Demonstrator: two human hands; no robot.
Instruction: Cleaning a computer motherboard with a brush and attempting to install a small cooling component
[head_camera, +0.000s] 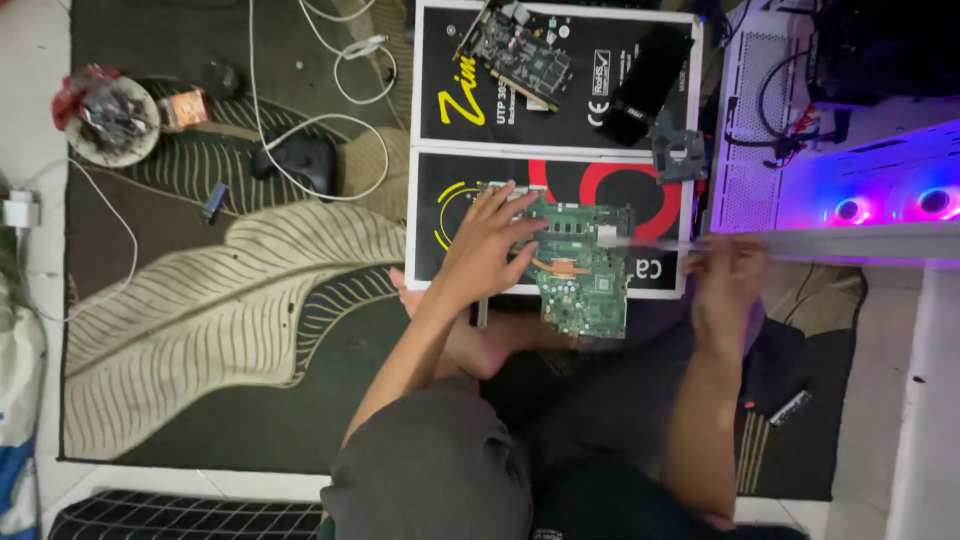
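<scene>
Your left hand (490, 245) lies flat, fingers spread, pressing on the green circuit board (580, 265), which rests on a black printed box (440, 215) on the floor rug (230, 300). Your right hand (725, 285), just right of the board, is blurred; its grip looks pinched on a long thin tool (650, 242) whose tip reaches over the board. The copper heat pipe (562, 265) beside your left fingertips is still mounted, so the board looks only partly stripped.

Black mouse (300, 160), white cables (340, 60), leaf-patterned rug (220, 300)
</scene>
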